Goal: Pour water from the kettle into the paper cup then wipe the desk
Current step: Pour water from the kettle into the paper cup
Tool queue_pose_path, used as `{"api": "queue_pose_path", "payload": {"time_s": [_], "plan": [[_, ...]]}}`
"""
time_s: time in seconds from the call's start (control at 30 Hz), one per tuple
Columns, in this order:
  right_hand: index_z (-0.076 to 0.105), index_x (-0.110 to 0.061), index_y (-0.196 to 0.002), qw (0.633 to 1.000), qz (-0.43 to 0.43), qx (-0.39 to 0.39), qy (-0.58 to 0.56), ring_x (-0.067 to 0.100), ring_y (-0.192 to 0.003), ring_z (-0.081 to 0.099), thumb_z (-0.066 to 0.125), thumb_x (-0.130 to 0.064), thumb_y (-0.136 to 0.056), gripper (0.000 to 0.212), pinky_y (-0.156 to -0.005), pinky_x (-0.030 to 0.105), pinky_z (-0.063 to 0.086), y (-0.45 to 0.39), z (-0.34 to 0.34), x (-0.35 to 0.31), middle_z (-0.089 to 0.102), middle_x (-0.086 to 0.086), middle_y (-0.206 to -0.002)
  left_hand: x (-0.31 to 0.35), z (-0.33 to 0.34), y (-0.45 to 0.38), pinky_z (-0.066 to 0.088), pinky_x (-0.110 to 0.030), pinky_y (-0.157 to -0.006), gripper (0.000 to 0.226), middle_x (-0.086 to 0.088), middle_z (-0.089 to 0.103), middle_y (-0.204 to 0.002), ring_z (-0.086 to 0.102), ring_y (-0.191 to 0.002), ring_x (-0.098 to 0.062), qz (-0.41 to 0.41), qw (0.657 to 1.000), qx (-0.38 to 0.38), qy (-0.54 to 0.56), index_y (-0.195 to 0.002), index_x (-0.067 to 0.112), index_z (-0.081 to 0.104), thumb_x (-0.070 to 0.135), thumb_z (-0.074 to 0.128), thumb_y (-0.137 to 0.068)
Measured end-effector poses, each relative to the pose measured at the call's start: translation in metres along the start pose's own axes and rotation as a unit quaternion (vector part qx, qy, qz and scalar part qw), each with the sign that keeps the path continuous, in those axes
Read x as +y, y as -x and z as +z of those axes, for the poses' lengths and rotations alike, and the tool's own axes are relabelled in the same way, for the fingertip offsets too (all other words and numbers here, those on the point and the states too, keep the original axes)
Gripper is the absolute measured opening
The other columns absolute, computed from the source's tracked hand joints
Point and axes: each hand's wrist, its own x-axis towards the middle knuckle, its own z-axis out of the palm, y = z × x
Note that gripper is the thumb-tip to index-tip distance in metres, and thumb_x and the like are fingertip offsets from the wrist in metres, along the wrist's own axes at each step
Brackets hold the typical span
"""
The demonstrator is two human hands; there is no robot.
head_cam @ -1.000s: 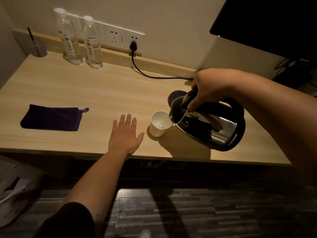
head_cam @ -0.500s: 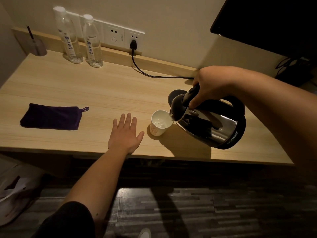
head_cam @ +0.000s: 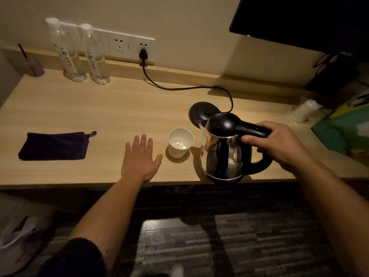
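The steel kettle (head_cam: 223,154) with a black lid and handle is upright near the desk's front edge, and my right hand (head_cam: 279,144) grips its handle. Just left of it stands the white paper cup (head_cam: 180,142), with water glinting inside. My left hand (head_cam: 140,158) lies flat on the wooden desk (head_cam: 99,114), fingers spread, a little left of the cup and not touching it. A dark purple cloth (head_cam: 54,145) lies folded at the left of the desk.
The kettle's black base (head_cam: 201,112) sits behind the kettle, its cord running to a wall socket (head_cam: 142,48). Two clear bottles (head_cam: 83,56) stand at the back left. A plastic-wrapped cup (head_cam: 304,110) and a green bag (head_cam: 343,128) lie at the right. A dark screen (head_cam: 309,19) hangs above.
The kettle was tilted with its spout over the cup; it has swung back upright and moved right and toward the front edge. My left hand has stayed flat.
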Motion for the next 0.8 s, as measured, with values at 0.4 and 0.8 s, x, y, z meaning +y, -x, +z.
{"api": "queue_pose_path", "payload": {"time_s": [0.4, 0.8], "plan": [[0.061, -0.023, -0.111, 0.955, 0.056, 0.251, -0.146, 0.016, -0.091, 0.062, 0.075, -0.034, -0.079, 0.036, -0.068, 0.025, 0.048, 0.003, 0.032, 0.086, 0.065, -0.003, -0.099, 0.002, 0.0, -0.001, -0.006, -0.048, -0.119, 0.076, -0.006, -0.009, -0.163, -0.014, -0.149, -0.024, -0.007, 1.0, 0.008, -0.012, -0.155, 0.019, 0.0, 0.063, 0.007, -0.093], [0.048, -0.017, -0.131, 0.96, 0.066, 0.257, -0.089, 0.025, -0.112, 0.056, 0.068, -0.041, -0.084, 0.056, -0.076, 0.027, 0.049, -0.015, 0.027, 0.101, 0.057, 0.004, -0.119, 0.002, -0.003, 0.0, -0.006, -0.048, -0.119, 0.076, -0.006, -0.011, -0.163, -0.016, -0.148, -0.025, -0.007, 1.0, -0.003, -0.013, -0.155, 0.018, -0.001, 0.063, 0.007, -0.094]]}}
